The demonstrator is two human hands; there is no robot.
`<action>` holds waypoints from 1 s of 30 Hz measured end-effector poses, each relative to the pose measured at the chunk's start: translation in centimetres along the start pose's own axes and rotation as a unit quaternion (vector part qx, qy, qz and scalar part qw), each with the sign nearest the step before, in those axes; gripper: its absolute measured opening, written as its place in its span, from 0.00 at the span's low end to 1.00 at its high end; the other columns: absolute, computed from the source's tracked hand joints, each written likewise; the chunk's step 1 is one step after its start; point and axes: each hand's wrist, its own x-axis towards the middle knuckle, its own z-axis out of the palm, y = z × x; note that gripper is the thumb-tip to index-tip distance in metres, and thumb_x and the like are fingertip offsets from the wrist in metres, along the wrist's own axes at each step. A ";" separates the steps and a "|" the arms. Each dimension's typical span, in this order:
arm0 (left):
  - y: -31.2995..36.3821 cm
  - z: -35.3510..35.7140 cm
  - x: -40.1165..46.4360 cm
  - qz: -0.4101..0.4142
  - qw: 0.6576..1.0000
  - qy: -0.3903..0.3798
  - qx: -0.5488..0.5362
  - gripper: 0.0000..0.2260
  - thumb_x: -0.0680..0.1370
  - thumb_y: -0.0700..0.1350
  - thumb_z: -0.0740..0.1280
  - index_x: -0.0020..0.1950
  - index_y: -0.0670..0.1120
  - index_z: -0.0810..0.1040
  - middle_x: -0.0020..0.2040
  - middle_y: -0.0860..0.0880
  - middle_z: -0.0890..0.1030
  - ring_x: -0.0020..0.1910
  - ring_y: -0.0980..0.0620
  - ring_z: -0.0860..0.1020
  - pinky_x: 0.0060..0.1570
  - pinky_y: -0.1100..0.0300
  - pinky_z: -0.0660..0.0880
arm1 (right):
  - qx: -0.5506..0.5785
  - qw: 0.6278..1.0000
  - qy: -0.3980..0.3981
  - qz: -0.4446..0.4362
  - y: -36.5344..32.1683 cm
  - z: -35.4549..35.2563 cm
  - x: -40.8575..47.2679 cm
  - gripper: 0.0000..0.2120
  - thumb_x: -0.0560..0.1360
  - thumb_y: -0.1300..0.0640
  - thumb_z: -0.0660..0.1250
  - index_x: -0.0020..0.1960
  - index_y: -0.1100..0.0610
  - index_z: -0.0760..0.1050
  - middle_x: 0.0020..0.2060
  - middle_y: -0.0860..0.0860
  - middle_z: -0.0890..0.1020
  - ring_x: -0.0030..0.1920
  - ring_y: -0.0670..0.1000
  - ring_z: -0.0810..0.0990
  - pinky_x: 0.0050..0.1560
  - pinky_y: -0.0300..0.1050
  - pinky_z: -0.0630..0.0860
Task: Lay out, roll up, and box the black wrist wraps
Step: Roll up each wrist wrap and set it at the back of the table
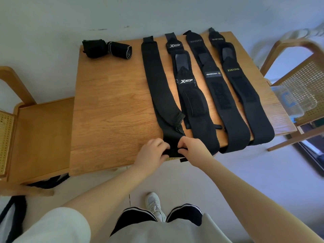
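Observation:
Several black wrist wraps lie stretched out side by side on the wooden table (108, 102). The leftmost is a plain black wrap (156, 81); beside it lie an XTEP wrap (189, 95), a labelled wrap (215, 88) and a XUEYING wrap (240, 85). At the table's front edge my left hand (150, 155) and my right hand (191, 148) both pinch the near end of the plain wrap, which is bunched between my fingers. Two rolled-up wraps (107, 49) sit at the table's far left corner.
A clear plastic box (294, 100) with a blue clip rests on the cane chair (301, 81) to the right. A wooden bench (42, 137) stands to the left, with black straps under it. The wraps' near ends hang over the table's front edge.

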 end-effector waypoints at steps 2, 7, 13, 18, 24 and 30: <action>-0.4 0.5 0.4 0.069 0.997 -0.009 0.042 0.16 0.78 0.47 0.65 0.65 0.46 0.75 0.61 0.50 0.75 0.62 0.51 0.72 0.61 0.57 0.69 | 0.018 0.999 0.018 0.030 -0.2 0.3 -0.2 0.09 0.79 0.59 0.62 0.58 0.58 0.74 0.55 0.53 0.74 0.52 0.52 0.75 0.52 0.40 0.72; -1.4 1.9 0.9 0.186 0.961 0.084 0.187 0.14 0.67 0.46 0.77 0.50 0.45 0.83 0.48 0.49 0.83 0.55 0.47 0.80 0.59 0.50 0.74 | 0.006 0.992 0.106 0.072 -0.5 1.8 -1.0 0.09 0.80 0.57 0.60 0.56 0.57 0.76 0.54 0.52 0.76 0.55 0.52 0.71 0.50 0.39 0.67; -0.7 2.0 0.9 0.160 0.974 0.084 0.138 0.20 0.61 0.36 0.77 0.51 0.46 0.81 0.43 0.48 0.81 0.46 0.48 0.81 0.45 0.56 0.78 | -0.021 0.990 0.126 0.055 -0.4 1.6 -1.2 0.05 0.78 0.57 0.64 0.50 0.60 0.74 0.45 0.51 0.73 0.43 0.49 0.70 0.40 0.41 0.68; -0.2 1.8 0.8 0.162 0.974 0.087 0.130 0.12 0.62 0.36 0.76 0.42 0.45 0.80 0.40 0.48 0.79 0.42 0.48 0.80 0.41 0.58 0.77 | -0.075 0.992 0.090 -0.048 0.6 2.2 -2.6 0.13 0.61 0.58 0.81 0.39 0.60 0.80 0.44 0.54 0.80 0.38 0.53 0.80 0.27 0.42 0.78; 1.0 1.3 0.6 0.141 0.979 0.057 0.136 0.15 0.58 0.45 0.82 0.37 0.44 0.79 0.37 0.48 0.79 0.41 0.48 0.82 0.42 0.59 0.79 | -0.121 0.990 0.044 -0.048 1.2 2.0 -2.2 0.18 0.59 0.60 0.81 0.45 0.54 0.79 0.49 0.49 0.77 0.39 0.48 0.76 0.30 0.36 0.75; 1.4 1.0 0.8 0.111 0.985 0.058 0.118 0.14 0.61 0.45 0.81 0.37 0.43 0.78 0.34 0.49 0.77 0.35 0.50 0.79 0.45 0.55 0.79 | -0.106 0.990 0.020 -0.094 1.7 1.0 -1.2 0.16 0.82 0.56 0.56 0.68 0.56 0.68 0.64 0.50 0.70 0.62 0.52 0.68 0.62 0.41 0.67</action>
